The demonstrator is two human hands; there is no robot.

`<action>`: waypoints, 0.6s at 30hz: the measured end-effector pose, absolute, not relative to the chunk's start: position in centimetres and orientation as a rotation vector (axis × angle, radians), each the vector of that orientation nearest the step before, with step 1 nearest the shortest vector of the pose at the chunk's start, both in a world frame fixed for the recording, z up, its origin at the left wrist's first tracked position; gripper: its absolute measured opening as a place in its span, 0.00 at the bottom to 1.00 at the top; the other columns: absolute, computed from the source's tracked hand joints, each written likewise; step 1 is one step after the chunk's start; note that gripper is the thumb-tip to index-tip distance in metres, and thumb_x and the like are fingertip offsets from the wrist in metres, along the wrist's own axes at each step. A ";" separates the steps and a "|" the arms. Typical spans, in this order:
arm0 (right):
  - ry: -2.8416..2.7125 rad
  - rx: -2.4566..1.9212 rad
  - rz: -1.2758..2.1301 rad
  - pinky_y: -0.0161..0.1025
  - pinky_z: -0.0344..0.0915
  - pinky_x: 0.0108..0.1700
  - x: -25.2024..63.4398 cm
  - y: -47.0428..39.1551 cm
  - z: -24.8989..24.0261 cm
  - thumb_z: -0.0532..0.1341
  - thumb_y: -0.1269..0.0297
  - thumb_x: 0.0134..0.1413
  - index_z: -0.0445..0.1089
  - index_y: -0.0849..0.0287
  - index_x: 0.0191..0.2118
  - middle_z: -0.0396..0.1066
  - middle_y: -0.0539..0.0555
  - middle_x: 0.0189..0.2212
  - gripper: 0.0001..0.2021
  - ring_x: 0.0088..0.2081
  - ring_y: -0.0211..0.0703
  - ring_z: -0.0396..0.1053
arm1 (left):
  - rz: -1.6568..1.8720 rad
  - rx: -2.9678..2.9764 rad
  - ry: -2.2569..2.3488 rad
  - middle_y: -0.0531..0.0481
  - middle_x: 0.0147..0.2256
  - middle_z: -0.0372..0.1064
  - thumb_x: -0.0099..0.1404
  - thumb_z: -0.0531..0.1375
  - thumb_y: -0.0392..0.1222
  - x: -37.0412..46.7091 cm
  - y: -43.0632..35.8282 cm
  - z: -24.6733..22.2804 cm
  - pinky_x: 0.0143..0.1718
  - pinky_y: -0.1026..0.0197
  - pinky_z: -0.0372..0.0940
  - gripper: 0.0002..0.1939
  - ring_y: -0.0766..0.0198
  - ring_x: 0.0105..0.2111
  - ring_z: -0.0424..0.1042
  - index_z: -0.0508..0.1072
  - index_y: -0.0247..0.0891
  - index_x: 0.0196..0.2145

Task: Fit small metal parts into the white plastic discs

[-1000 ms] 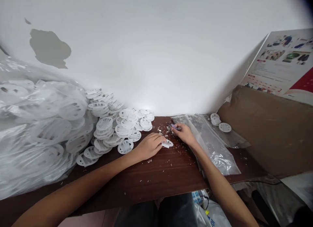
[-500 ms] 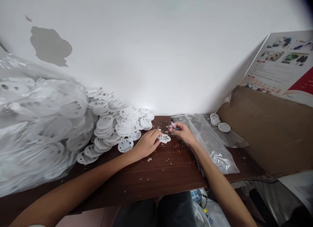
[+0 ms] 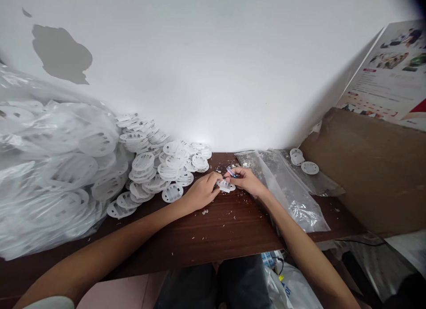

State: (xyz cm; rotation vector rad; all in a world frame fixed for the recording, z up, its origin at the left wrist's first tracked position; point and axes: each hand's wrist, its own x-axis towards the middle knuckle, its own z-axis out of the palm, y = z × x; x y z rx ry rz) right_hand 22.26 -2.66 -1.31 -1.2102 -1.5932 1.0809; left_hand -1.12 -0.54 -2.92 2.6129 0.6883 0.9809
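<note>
My left hand (image 3: 204, 191) grips the left side of a white round plastic disc (image 3: 226, 187) with slots, held at the dark brown table. A slim purple-blue tool (image 3: 231, 172) is pinched in the fingers of my right hand (image 3: 246, 181), its end close to the disc. What the tool's tip touches is too small to tell. Small metal bits (image 3: 234, 164) lie scattered behind and around both hands.
Piles of white discs (image 3: 143, 162) stand left of my hands, beside a big clear bag of discs (image 3: 56, 167). Flat plastic bags (image 3: 282, 184) lie on the right, near a few loose discs (image 3: 309, 168) and a cardboard box (image 3: 366, 167).
My right hand has moved left relative to the disc, bringing the tool from beside it to close over it. The camera view has shifted slightly.
</note>
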 end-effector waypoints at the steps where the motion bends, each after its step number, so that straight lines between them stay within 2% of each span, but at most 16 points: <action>1: -1.611 -1.203 1.080 0.39 0.66 0.42 22.2 -2.6 -1.4 0.71 0.52 0.51 0.79 0.57 0.40 0.77 0.52 0.37 0.16 0.38 0.44 0.72 | 0.976 2.609 0.684 0.46 0.48 0.72 0.67 0.58 0.30 -1.1 -0.5 -2.9 0.48 0.51 0.71 0.17 0.55 0.47 0.75 0.64 0.43 0.51; 8: -1.611 -1.234 1.106 0.40 0.68 0.41 22.0 -2.9 -1.5 0.71 0.51 0.51 0.79 0.56 0.41 0.78 0.52 0.37 0.16 0.39 0.46 0.73 | 0.970 2.618 0.662 0.46 0.49 0.72 0.69 0.58 0.33 -1.2 -0.5 -3.1 0.48 0.52 0.72 0.15 0.55 0.48 0.76 0.64 0.43 0.52; 12: -1.570 -1.237 1.158 0.38 0.68 0.38 22.0 -3.1 -1.3 0.72 0.54 0.49 0.78 0.57 0.40 0.77 0.52 0.37 0.15 0.36 0.43 0.72 | 0.939 2.663 0.651 0.46 0.50 0.71 0.68 0.58 0.31 -1.2 -0.5 -3.2 0.50 0.51 0.72 0.18 0.54 0.50 0.76 0.63 0.43 0.53; 18: -1.563 -1.246 1.255 0.33 0.57 0.25 22.1 -3.3 -0.9 0.72 0.56 0.49 0.76 0.57 0.36 0.72 0.49 0.29 0.13 0.24 0.35 0.61 | 0.911 2.684 0.623 0.44 0.50 0.71 0.68 0.57 0.31 -1.2 -0.5 -3.2 0.48 0.52 0.73 0.18 0.54 0.49 0.77 0.62 0.42 0.54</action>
